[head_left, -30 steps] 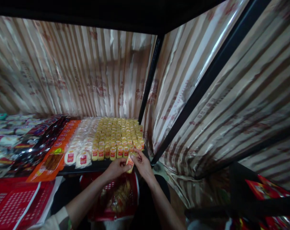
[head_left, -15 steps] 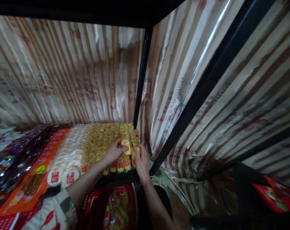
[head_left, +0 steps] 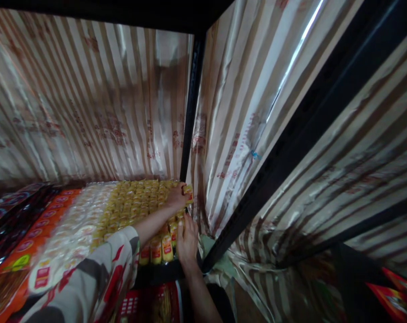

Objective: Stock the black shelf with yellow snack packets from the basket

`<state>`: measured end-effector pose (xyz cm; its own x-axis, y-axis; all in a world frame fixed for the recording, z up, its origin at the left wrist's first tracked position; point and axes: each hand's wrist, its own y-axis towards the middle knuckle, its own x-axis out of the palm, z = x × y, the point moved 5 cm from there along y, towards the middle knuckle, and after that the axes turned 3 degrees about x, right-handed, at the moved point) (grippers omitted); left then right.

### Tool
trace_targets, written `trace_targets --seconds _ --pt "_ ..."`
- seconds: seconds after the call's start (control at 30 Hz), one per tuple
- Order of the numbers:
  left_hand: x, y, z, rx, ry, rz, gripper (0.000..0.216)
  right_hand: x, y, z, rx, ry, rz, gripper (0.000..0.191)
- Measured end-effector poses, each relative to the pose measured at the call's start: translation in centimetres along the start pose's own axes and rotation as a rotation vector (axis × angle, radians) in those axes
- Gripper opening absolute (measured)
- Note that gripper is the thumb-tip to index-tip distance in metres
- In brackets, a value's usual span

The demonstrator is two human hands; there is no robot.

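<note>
My left hand [head_left: 177, 196] reaches to the back right corner of the shelf, its fingers closed on a small yellow snack packet [head_left: 188, 194] with a red label. Below it, my right hand [head_left: 187, 240] lies along the right end of the packet rows, fingers stretched out and the thumb apart. Its fingertips are by the packets there; whether they touch one is hard to see. Rows of yellow packets [head_left: 132, 204] fill the shelf to the left, and a few front ones [head_left: 167, 248] stand upright with red labels.
White round packets [head_left: 69, 233] and orange bags [head_left: 38, 229] lie farther left. A red basket [head_left: 129, 301] with yellow packets is below the shelf edge. Black posts [head_left: 192, 103] and a slanting black beam [head_left: 277, 148] frame the corner, with striped sheeting [head_left: 139, 98] behind.
My left hand has moved from the middle of the yellow rows to the back right corner. My right hand has shifted slightly down and left in view. The camera has turned a little.
</note>
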<state>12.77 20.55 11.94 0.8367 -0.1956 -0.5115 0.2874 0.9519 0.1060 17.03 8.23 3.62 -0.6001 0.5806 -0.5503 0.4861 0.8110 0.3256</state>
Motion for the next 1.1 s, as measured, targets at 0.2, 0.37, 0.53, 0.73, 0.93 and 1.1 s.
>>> trace_targets --seconds 0.2,0.37,0.53,0.73,0.93,1.1 --pt "1.5 1.0 0.0 0.18 0.218 -0.051 0.031 0.1 -0.3 -0.2 -0.038 0.019 0.043 0.047" --pt "1.7 1.4 0.0 0.267 0.419 -0.146 0.029 -0.2 -0.1 -0.4 -0.034 0.056 0.043 0.044" --pt "1.8 1.9 0.0 0.258 0.548 -0.243 0.027 -0.6 0.3 -0.3 0.03 0.096 0.056 0.045" --pt "2.1 3.0 0.1 0.313 0.652 -0.342 0.033 0.2 1.0 0.1 0.039 0.106 0.055 0.051" --pt "2.6 3.2 -0.2 0.357 0.757 -0.447 0.028 1.7 1.1 0.4 -0.002 0.079 0.022 0.052" --pt "3.1 3.1 0.0 0.417 0.808 -0.488 0.025 1.6 1.0 0.1 -0.028 0.029 0.035 0.049"
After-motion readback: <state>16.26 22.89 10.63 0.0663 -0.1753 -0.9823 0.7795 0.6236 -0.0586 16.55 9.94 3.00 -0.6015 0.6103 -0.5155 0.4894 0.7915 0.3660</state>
